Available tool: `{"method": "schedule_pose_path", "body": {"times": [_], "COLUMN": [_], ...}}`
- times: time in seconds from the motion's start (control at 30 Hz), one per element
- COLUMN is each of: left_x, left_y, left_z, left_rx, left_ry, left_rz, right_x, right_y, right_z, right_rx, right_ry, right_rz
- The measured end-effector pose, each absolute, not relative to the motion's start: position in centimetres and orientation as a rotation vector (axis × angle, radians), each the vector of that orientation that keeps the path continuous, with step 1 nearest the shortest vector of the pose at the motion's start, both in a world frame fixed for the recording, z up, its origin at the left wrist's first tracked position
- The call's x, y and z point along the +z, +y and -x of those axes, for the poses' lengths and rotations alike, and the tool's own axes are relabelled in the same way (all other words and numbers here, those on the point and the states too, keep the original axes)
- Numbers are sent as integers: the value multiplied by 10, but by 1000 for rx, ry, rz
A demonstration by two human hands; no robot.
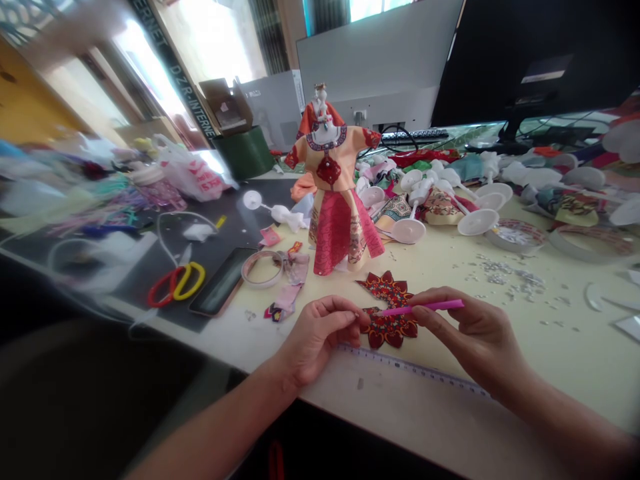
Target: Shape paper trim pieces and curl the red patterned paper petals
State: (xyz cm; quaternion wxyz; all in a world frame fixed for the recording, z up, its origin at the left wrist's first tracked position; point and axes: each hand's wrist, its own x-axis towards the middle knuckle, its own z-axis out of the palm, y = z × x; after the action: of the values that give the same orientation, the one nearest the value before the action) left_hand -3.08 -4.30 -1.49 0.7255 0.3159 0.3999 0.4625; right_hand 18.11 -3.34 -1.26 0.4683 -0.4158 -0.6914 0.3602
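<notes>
Between the thumb and fingers of my right hand [483,333] is a slim pink pen-like stick [443,305], its tip pointing left. My left hand [325,333] is closed in a pinch close to that tip; whatever it holds, if anything, is too small to make out. Beneath both hands lies a red patterned fabric collar [395,327], cut in a petal-edged ring with an opening at the left. Part of it is hidden by my left fingers. Behind it stands a small dress form [327,133] wearing a peach top [305,158] and a red skirt [333,227].
A ruler [420,370] lies along the table's front edge. Leftward are tape [245,273], a phone [223,283] and red-yellow scissors [189,281]. Small shiny beads [515,277] are scattered at right, before several white doll stands [477,222]. Monitors [530,60] stand behind.
</notes>
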Motion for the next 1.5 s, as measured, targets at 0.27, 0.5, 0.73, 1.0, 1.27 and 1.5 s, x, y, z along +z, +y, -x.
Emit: {"method": "schedule_pose_path", "body": {"times": [0.27, 0.5, 0.73, 1.0, 1.27, 1.5], "left_x": [-16, -16, -12, -11, -8, -11], "left_y": [-42, -43, -45, -44, -50, -50], "left_z": [33, 31, 26, 16, -9, -21], "left_rx": [1027, 1031, 1002, 1017, 1038, 1045], "left_ry": [848, 857, 884, 875, 876, 913], "left_rz": [-632, -639, -647, -595, -583, -603], "right_x": [-14, -14, -11, -14, -17, -19], "right_y": [-33, -32, -37, -37, -36, -33], "right_z": [-181, -183, -183, -179, -175, -176], "right_rx": [881, 784, 546, 408, 276, 192], "right_ry": [-1709, -1701, -1721, -1918, -2032, -2048], "right_rz": [992, 1001, 975, 791, 769, 804]}}
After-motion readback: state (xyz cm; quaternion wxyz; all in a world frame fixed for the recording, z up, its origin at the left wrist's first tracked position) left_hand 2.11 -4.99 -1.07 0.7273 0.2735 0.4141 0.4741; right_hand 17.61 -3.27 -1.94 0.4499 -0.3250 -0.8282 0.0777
